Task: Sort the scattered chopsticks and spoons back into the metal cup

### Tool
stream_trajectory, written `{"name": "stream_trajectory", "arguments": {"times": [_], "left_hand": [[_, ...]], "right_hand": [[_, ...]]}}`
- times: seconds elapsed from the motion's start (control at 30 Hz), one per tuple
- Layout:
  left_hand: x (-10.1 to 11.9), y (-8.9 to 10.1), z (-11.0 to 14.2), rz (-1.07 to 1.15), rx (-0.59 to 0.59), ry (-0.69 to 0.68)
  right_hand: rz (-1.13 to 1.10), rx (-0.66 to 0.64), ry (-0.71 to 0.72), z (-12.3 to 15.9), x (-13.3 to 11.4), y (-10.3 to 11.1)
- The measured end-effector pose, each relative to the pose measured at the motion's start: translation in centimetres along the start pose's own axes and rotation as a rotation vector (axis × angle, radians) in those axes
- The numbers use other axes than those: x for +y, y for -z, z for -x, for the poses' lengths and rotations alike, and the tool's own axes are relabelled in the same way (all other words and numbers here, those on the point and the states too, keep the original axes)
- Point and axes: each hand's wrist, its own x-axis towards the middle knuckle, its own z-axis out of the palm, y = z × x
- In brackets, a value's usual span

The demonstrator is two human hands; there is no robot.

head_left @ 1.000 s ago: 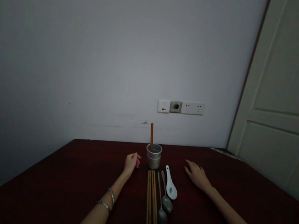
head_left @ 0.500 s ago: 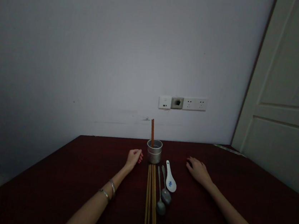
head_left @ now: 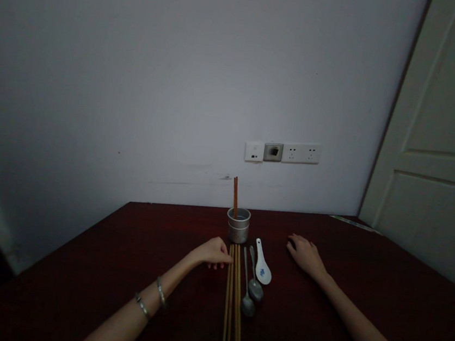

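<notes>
Several wooden chopsticks (head_left: 230, 302) lie side by side on the table, pointing away from me. My left hand (head_left: 215, 252), with curled fingers, is at their far end, and its fingertips close on the leftmost chopstick. Just beyond stands a metal cup (head_left: 238, 230) holding a reddish-brown pair of chopsticks (head_left: 235, 196) upright with a slight tilt. Right of the loose chopsticks lie two metal spoons, a longer one (head_left: 247, 306) and a shorter one (head_left: 255, 290), then a white soup spoon (head_left: 263, 267) with a blue mark. My right hand (head_left: 306, 255) rests palm down on the table, fingers loosely spread, holding nothing.
The dark red table (head_left: 163, 229) meets a pale wall (head_left: 177, 104) at the back. Sockets and a switch (head_left: 282, 152) are set in the wall. A panelled door (head_left: 442, 162) stands at the right, near a thin strip (head_left: 356, 224) on the table's back corner.
My left hand has moved right and nearer to me, from beside the cup to the far end of the chopsticks. My right hand stays in place. The view has shifted slightly.
</notes>
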Motion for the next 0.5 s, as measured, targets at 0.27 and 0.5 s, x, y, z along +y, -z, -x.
{"name": "stream_trajectory", "arguments": {"times": [0.27,0.5], "left_hand": [[1.0,-1.6,0.2,-0.269,0.193,0.005],[2.6,-1.4,0.5,-0.539,0.121,0.168]], "right_hand": [[-0.002,0.004,0.001,-0.1,0.0,0.1],[0.009,-0.01,0.004,0.0,-0.2,0.4]]}}
